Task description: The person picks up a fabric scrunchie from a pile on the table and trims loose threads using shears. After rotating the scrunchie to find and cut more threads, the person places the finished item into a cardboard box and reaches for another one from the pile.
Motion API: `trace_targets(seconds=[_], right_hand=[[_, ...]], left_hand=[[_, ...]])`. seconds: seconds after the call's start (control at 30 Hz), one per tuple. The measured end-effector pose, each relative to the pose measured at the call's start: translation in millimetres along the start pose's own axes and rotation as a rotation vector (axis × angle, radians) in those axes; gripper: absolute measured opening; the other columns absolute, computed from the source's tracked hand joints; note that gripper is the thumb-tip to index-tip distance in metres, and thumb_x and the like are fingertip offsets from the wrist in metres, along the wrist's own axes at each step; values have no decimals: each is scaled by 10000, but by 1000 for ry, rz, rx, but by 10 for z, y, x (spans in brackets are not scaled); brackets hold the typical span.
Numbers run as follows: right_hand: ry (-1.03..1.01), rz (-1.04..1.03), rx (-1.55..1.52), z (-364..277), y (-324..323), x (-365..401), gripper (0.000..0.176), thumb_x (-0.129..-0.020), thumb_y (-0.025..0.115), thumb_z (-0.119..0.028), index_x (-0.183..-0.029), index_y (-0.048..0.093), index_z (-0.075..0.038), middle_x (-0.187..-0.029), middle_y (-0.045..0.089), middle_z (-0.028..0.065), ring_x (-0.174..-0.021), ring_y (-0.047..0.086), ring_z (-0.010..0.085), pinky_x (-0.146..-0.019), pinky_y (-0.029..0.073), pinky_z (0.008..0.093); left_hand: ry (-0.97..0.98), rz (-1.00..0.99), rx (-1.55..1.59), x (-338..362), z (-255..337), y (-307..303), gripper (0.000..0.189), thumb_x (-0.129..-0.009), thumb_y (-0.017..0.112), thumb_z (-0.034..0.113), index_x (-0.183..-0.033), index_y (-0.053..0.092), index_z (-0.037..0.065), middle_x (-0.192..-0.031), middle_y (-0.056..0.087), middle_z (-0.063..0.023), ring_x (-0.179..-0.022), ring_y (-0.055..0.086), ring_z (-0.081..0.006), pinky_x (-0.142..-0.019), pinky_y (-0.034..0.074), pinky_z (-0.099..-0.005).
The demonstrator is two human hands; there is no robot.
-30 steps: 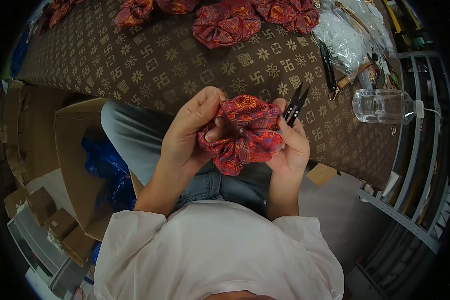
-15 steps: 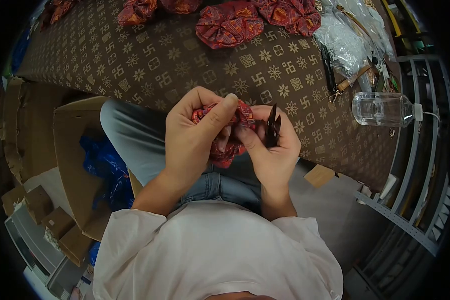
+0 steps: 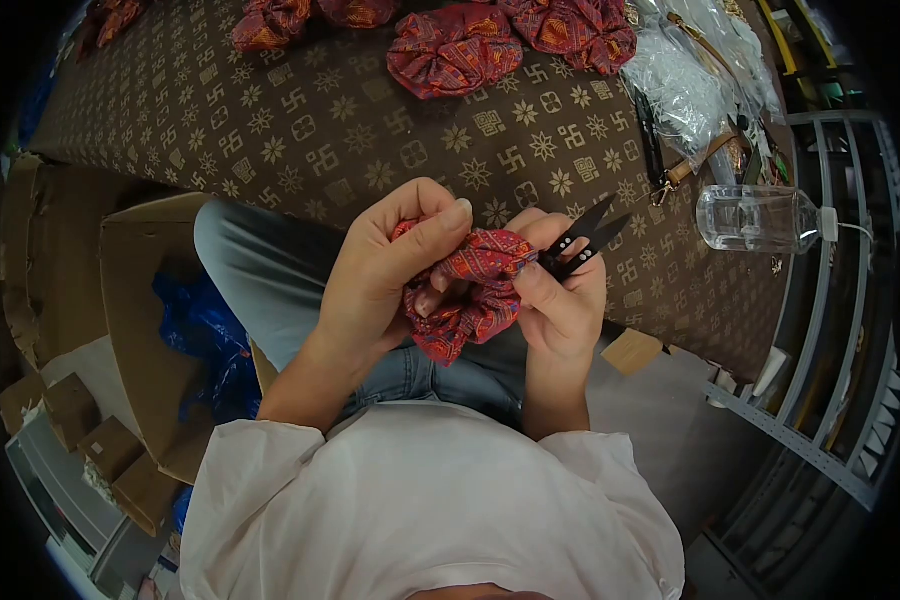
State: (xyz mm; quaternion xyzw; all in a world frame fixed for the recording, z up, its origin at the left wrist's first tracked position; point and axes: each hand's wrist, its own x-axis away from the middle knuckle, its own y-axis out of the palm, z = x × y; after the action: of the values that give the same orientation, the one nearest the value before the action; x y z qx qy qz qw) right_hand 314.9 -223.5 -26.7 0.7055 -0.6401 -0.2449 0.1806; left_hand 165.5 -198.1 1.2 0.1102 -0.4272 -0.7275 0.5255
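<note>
At the far left of the scene, an open cardboard box (image 3: 135, 290) is standing beside the person's leg, with blue plastic (image 3: 195, 335) lying inside it. Just right of it, above the lap and at the near edge of the surface (image 3: 270, 140), the left hand (image 3: 380, 275) is curling over a red patterned scrunchie (image 3: 475, 295), its grip pinching the fabric between thumb and fingertips. The scrunchie is being held in the air between both hands, touching each and not resting on the surface. On its right side, the right hand (image 3: 565, 305) is pressing its thumb against the fabric while its grip is wrapping around black thread snips (image 3: 582, 240), whose blades are standing slightly parted and pointing up and to the right. Farther away, several more scrunchies (image 3: 453, 50) are lying along the far part of the brown patterned surface. Toward the right, clear plastic bags (image 3: 685, 85) are lying in a heap, and a clear water bottle (image 3: 760, 218) is lying on its side near a grey metal rack (image 3: 840, 330).
</note>
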Motion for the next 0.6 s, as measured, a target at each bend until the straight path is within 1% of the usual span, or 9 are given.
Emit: trace_targets(seconds=[0.03,0.1,0.13,0.2,0.23,0.3,0.4,0.53,0.6], right_hand=[[0,0,1,-3,-13,0,117,-724,624,-22,-817,562,15,-830,555,94,-747,508,127,-682,399,246],[-83,-7,175,-24,-46,-2,124,-716,641,-34,-809,568,4,-832,556,94,-727,496,118,-649,386,232],[-85,-6,178,-29,-54,-2,124,-716,641,-34,-809,568,4,-832,556,94,-727,496,118,-649,386,232],[-173,50,287,-41,-66,10,117,-722,646,-41,-806,581,6,-839,560,97,-715,493,120,-627,383,228],[-174,51,289,-42,-72,17,117,-722,646,-41,-806,581,6,-839,560,97,-715,493,120,-627,383,228],[-256,31,419,-33,-76,26,109,-728,639,-31,-816,593,15,-839,564,100,-703,491,122,-616,385,224],[-322,3,490,-27,-88,17,114,-735,636,-41,-821,601,24,-884,556,111,-700,484,121,-625,384,224],[-377,50,537,-47,-67,12,113,-739,635,-46,-824,601,19,-930,538,107,-704,474,103,-629,376,213],[-256,171,425,-83,-7,47,129,-744,631,-49,-849,598,18,-953,513,91,-707,463,77,-639,371,203]], left_hand=[[0,0,1,9,3,-17,124,-839,551,130,-770,490,47,-573,495,-1,-379,351,-16,-342,265,-150],[152,-53,-202,28,11,-62,138,-808,598,119,-857,527,11,-656,547,-17,-492,466,-26,-429,365,-143],[151,-57,-201,27,0,-41,138,-808,598,119,-857,527,11,-656,547,-17,-492,466,-26,-429,365,-143],[365,7,-572,25,-21,19,247,-769,645,99,-958,540,-20,-787,589,-42,-674,546,-51,-585,448,-167],[364,5,-570,26,1,10,247,-769,645,99,-958,540,-20,-787,589,-42,-674,546,-51,-585,448,-167],[111,-71,-562,43,57,-35,308,-752,664,91,-1005,538,-31,-888,595,-59,-798,556,-74,-705,461,-198],[202,-42,-490,28,13,-13,281,-751,653,45,-994,535,-30,-875,591,-57,-752,561,-70,-665,469,-188],[232,7,-419,49,-47,-4,264,-754,637,13,-990,526,-31,-864,587,-56,-724,564,-67,-628,472,-182],[262,39,-406,62,-51,15,253,-756,627,-9,-983,518,-31,-861,581,-55,-699,565,-64,-598,471,-176]])
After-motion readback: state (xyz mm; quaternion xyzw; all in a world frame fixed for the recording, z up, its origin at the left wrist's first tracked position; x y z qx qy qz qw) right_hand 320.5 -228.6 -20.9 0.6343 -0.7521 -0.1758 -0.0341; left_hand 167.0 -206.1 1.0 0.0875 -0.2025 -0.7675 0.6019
